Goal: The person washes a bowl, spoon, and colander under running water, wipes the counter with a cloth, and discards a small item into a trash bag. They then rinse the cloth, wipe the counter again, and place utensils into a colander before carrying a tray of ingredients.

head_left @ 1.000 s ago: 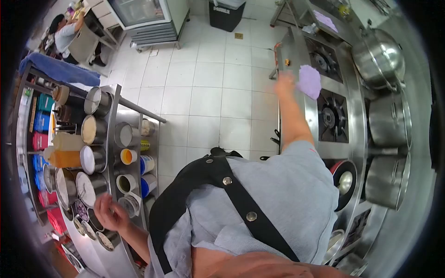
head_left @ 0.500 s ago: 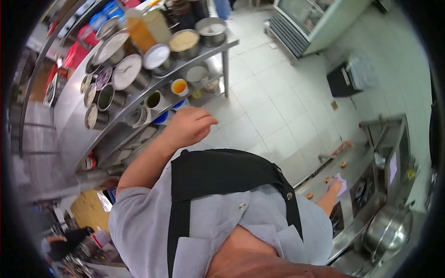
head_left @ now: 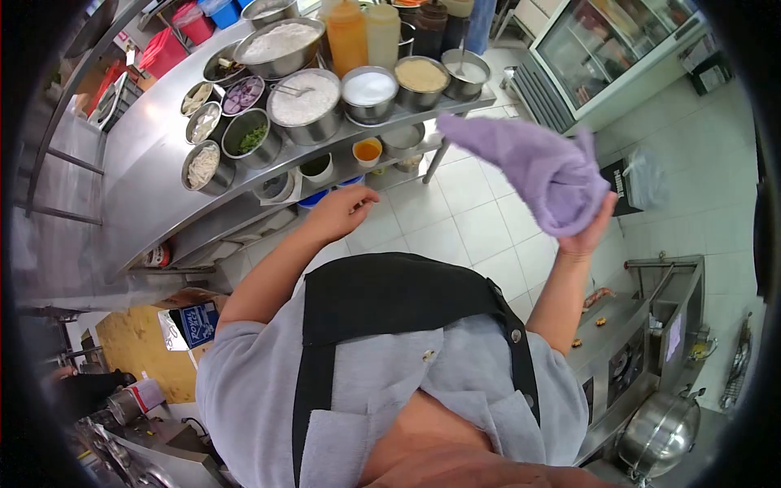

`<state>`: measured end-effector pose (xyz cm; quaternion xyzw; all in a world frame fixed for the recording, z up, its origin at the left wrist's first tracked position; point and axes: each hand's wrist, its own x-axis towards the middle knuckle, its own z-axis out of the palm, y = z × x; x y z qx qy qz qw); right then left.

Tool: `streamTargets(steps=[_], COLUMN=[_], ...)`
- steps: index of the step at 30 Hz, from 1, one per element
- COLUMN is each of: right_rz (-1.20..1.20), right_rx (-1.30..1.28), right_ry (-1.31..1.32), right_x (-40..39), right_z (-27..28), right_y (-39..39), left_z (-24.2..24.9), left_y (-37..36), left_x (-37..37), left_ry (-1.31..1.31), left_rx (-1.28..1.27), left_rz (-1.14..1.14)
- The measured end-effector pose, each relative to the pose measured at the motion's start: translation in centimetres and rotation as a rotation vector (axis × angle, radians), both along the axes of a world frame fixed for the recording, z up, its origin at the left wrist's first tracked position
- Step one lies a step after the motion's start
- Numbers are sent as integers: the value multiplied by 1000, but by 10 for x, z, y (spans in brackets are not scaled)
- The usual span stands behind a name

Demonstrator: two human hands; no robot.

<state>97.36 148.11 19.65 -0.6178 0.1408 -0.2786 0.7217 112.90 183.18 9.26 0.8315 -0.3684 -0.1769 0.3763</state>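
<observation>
A lilac cloth [head_left: 541, 167] hangs in folds from my right hand [head_left: 590, 228], raised over the floor in front of me at the right. My fingers grip its lower end, partly hidden by the fabric, while its long tail swings out to the left. Nothing shows in my left hand [head_left: 346, 210], which is held out in front of my chest with loosely bent fingers, partly apart. Just beyond it is the metal shelf table, bearing a steel pot of chopped greens [head_left: 252, 138] and a bowl of white powder [head_left: 305, 102].
Squeeze bottles [head_left: 347, 41] and several steel containers crowd the table [head_left: 134, 199] at the left. A glass-door fridge [head_left: 610, 53] stands at the far right. To my right is a steel stove counter [head_left: 606, 342] with food bits and a large round pot [head_left: 659, 435].
My right hand has lifted from the stove counter, bringing the lilac cloth up and forward. The view has shifted, showing more of the table. My left hand stays about where it was.
</observation>
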Motion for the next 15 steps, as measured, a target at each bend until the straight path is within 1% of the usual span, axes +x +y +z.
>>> streamTargets(steps=[2,5,7,8,9,10,12,15], right_rz=[-341,-216,-109,-50,18,77,186,338], right_rx=[-1016,-1415,-1674,-1696,-1629,-1547,-1278,-1077], right_ry=[344,353,367,369,353,335,278,228], right_x=[13,53,85,95,101,108,115,120], right_z=[15,6,-9,-17,-22,-23,-19,-9], right_y=[17,58,91,104,113,118,118,126], left_z=[-6,-13,-18,-22,-22,-20,-21,-20], left_y=[31,68,87,94,99,102,106,106], left_x=[10,21,31,32,34,38,47,57], left_ry=[21,45,47,59,70,74,75,51], left_rx=[33,53,-6,-27,-41,-57,-69,-43], left_rz=[68,130,132,117,110,102,99,79])
